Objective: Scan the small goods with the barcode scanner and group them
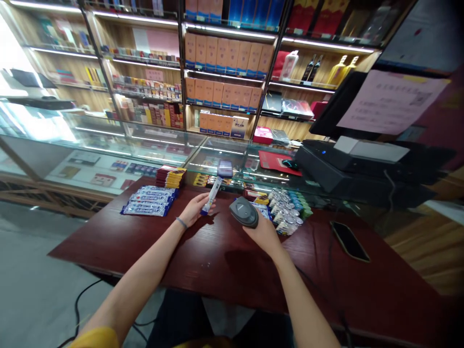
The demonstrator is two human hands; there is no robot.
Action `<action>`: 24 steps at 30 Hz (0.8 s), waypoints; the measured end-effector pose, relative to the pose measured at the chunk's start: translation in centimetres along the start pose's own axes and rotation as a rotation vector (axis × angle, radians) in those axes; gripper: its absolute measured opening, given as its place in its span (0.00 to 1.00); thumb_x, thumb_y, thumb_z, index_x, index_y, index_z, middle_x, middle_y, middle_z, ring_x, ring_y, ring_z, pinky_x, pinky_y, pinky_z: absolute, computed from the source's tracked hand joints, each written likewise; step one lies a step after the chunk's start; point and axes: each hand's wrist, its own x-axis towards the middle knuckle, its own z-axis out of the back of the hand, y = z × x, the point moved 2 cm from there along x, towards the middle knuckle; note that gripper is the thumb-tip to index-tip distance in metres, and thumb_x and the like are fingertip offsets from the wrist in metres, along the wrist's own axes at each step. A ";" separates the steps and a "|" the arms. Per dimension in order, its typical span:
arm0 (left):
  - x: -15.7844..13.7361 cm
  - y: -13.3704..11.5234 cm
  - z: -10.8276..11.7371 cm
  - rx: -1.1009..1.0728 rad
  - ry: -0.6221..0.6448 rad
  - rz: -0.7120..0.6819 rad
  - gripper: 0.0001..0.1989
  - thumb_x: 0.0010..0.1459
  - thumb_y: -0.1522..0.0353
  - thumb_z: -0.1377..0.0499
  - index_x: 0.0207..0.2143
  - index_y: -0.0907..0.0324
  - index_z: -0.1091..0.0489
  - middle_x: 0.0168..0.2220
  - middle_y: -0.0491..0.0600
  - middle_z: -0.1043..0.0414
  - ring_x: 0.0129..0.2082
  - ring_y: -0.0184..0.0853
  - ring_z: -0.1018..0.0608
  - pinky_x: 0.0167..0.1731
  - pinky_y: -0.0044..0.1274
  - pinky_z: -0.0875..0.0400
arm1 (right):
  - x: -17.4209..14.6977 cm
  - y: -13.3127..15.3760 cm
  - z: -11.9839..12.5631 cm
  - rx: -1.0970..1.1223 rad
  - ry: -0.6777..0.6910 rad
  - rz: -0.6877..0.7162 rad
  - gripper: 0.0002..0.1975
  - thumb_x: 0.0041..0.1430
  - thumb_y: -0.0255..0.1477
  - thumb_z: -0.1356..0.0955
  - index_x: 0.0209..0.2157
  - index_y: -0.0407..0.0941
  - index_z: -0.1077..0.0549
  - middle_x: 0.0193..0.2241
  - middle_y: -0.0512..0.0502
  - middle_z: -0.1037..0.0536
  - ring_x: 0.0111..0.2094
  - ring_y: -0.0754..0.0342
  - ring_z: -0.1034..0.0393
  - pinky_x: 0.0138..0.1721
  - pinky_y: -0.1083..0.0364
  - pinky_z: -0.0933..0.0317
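My left hand [196,210] is closed around the lower end of a slim blue-and-white packet [212,194], which is tilted upright above the table. In my right hand [264,233] is a dark grey barcode scanner [244,212], its head pointing toward the packet from the right. The two are a short gap apart. Left of my left hand, a row of similar blue-and-white packets [149,201] lies overlapping on the table. Beyond the scanner stand several small silver-topped containers [284,212]. My right hand partly hides more blue-and-white packets [263,210] beside them.
On the dark red table [203,261] sit a stack of maroon-and-yellow packs [170,177] and, at right, a phone [350,240]. A glass display counter [159,145] runs behind. A monitor [339,104] and black printer-like machine [333,164] stand at right.
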 end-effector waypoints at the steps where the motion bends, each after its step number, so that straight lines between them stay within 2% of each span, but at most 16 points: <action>1: 0.1 -0.5 0.0 0.065 -0.012 -0.053 0.24 0.56 0.61 0.32 0.52 0.61 0.29 0.45 0.58 0.22 0.37 0.37 0.18 0.37 0.28 0.22 | 0.1 0.2 -0.1 -0.003 0.005 0.011 0.32 0.52 0.32 0.28 0.60 0.49 0.33 0.48 0.41 0.19 0.52 0.39 0.25 0.49 0.47 0.32; 4: 0.3 -3.1 0.5 0.362 -0.065 -0.267 0.25 0.55 0.61 0.32 0.53 0.62 0.28 0.41 0.55 0.21 0.39 0.38 0.18 0.42 0.30 0.24 | 0.5 1.1 -0.5 0.006 0.028 0.049 0.31 0.53 0.32 0.29 0.60 0.48 0.33 0.48 0.42 0.19 0.52 0.39 0.25 0.48 0.47 0.32; 6: -0.1 -5.2 1.4 0.605 -0.100 -0.404 0.23 0.56 0.64 0.35 0.54 0.60 0.28 0.43 0.55 0.20 0.42 0.40 0.19 0.47 0.32 0.26 | 0.7 1.9 -1.0 0.010 0.046 0.069 0.28 0.53 0.32 0.29 0.57 0.48 0.32 0.45 0.42 0.18 0.51 0.39 0.25 0.48 0.48 0.33; 10: -1.9 -8.4 5.9 1.041 -0.159 -0.537 0.17 0.57 0.66 0.39 0.50 0.56 0.23 0.50 0.52 0.21 0.49 0.43 0.21 0.54 0.33 0.30 | 1.0 3.5 -2.3 0.004 0.080 0.096 0.23 0.53 0.31 0.29 0.52 0.48 0.30 0.41 0.43 0.18 0.50 0.39 0.25 0.46 0.50 0.34; 14: -4.8 -10.0 12.4 1.318 -0.213 -0.538 0.17 0.60 0.62 0.41 0.50 0.55 0.23 0.48 0.52 0.20 0.49 0.44 0.22 0.54 0.34 0.31 | 1.3 4.3 -3.9 -0.036 0.118 0.107 0.21 0.52 0.30 0.30 0.49 0.49 0.30 0.38 0.45 0.17 0.45 0.39 0.23 0.40 0.52 0.35; 17: -7.0 -10.8 16.3 1.479 -0.214 -0.544 0.17 0.60 0.61 0.42 0.50 0.54 0.23 0.48 0.52 0.21 0.49 0.43 0.22 0.55 0.34 0.32 | 1.8 4.9 -5.1 -0.081 0.131 0.097 0.20 0.52 0.31 0.29 0.49 0.50 0.30 0.35 0.45 0.17 0.41 0.39 0.22 0.35 0.54 0.37; 20: -8.4 -11.2 18.8 1.576 -0.183 -0.538 0.17 0.61 0.61 0.44 0.49 0.53 0.23 0.48 0.53 0.21 0.49 0.44 0.22 0.56 0.34 0.33 | 2.2 5.8 -6.2 -0.097 0.165 0.103 0.22 0.53 0.31 0.29 0.50 0.49 0.31 0.36 0.44 0.17 0.40 0.39 0.21 0.34 0.54 0.38; 24: -9.1 -11.0 21.1 1.600 -0.183 -0.519 0.16 0.62 0.62 0.45 0.48 0.52 0.22 0.48 0.53 0.21 0.49 0.43 0.22 0.55 0.34 0.32 | 2.5 7.7 -7.5 -0.098 0.222 0.133 0.20 0.54 0.32 0.29 0.49 0.49 0.31 0.37 0.43 0.17 0.40 0.38 0.21 0.34 0.53 0.39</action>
